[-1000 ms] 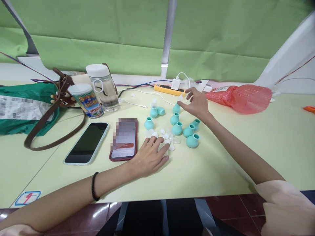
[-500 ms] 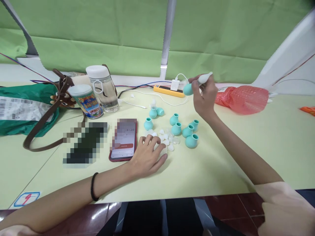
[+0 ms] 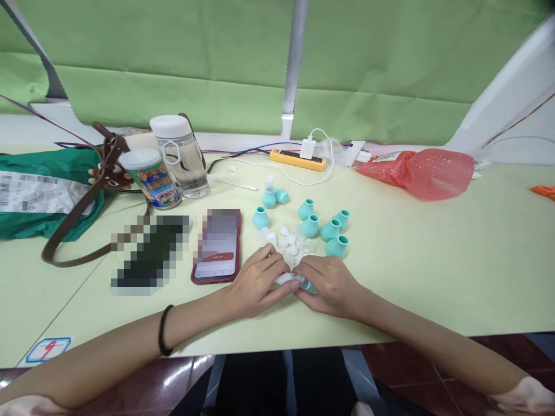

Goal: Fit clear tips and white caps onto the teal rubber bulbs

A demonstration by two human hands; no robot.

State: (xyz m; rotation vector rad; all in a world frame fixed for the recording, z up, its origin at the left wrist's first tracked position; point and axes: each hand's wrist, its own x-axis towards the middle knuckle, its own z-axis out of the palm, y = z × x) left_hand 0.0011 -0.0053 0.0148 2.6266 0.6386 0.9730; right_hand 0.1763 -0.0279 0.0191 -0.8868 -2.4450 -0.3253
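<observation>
My left hand (image 3: 262, 283) and my right hand (image 3: 332, 289) meet near the front of the table, fingertips almost touching. Between my left thumb and fingers is a white nozzle (image 3: 284, 278). My right fingers curl around a teal squeeze bulb (image 3: 308, 285), mostly hidden by the hand. Whether the nozzle and bulb are joined is hidden. Just beyond my fingers lies a pile of small white and translucent pieces (image 3: 288, 240). Several teal bulbs (image 3: 310, 226) with open necks stand around it. Farther back, one bulb (image 3: 269, 199) carries a translucent piece, beside a bulb lying on its side (image 3: 281, 196).
Left of my hands lie a phone (image 3: 217, 245) and a blurred dark device (image 3: 151, 254). Behind them stand a printed tub (image 3: 154, 182) and a water bottle (image 3: 186, 162). A yellow power strip (image 3: 299, 160) and a red plastic bag (image 3: 437, 173) lie along the back.
My right hand has come down from the back of the table with the teal bulb to meet my left hand. The left hand has barely moved.
</observation>
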